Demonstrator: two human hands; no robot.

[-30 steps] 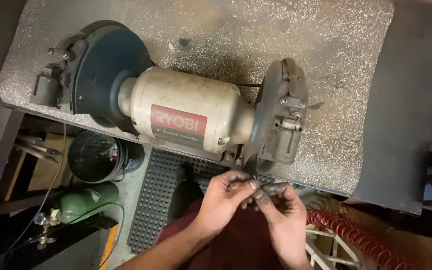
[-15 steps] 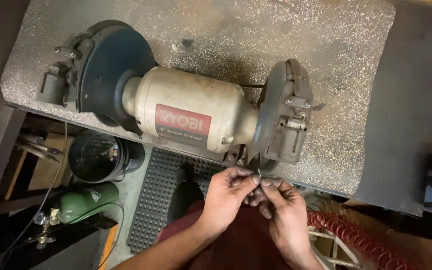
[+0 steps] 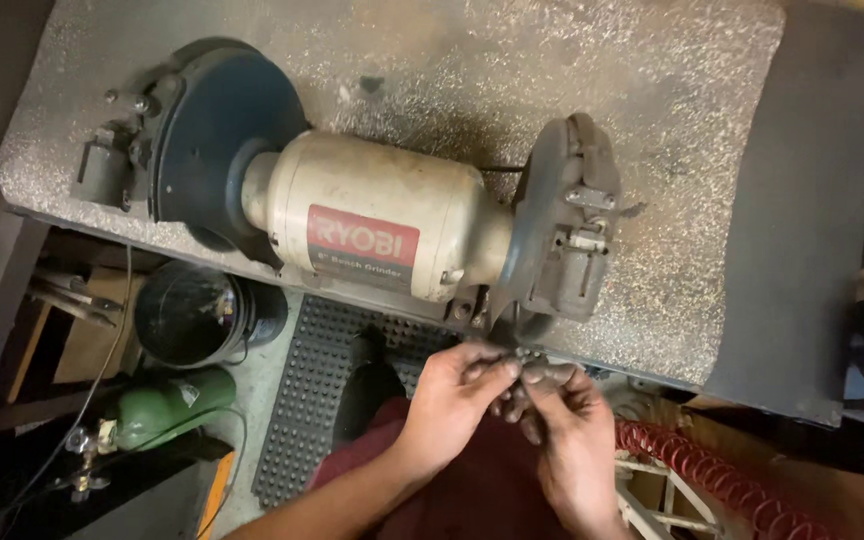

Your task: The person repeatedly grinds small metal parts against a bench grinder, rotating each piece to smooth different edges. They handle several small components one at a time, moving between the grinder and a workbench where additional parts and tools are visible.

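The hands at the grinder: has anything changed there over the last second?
Barely. The left hand and right hand have crept slightly up toward the right-hand wheel housing of the bench grinder, fingers pinched together on a small dark piece too small to identify. The grinder, the speckled bench top and the red coiled hose stayed as they were.

One bench grinder (image 3: 382,225), two hands (image 3: 452,395), one black bucket (image 3: 192,312), one green cylinder (image 3: 167,405), one red coiled hose (image 3: 712,480)

Cream painted metal, dulled and grimy, on the bench grinder (image 3: 382,225). Dark matt wheel guards (image 3: 217,140), dusty. Rough, speckled, glittering grit across the bench top (image 3: 572,70). Black studded rubber floor mat (image 3: 327,390). Glossy red coiled plastic hose (image 3: 722,480).
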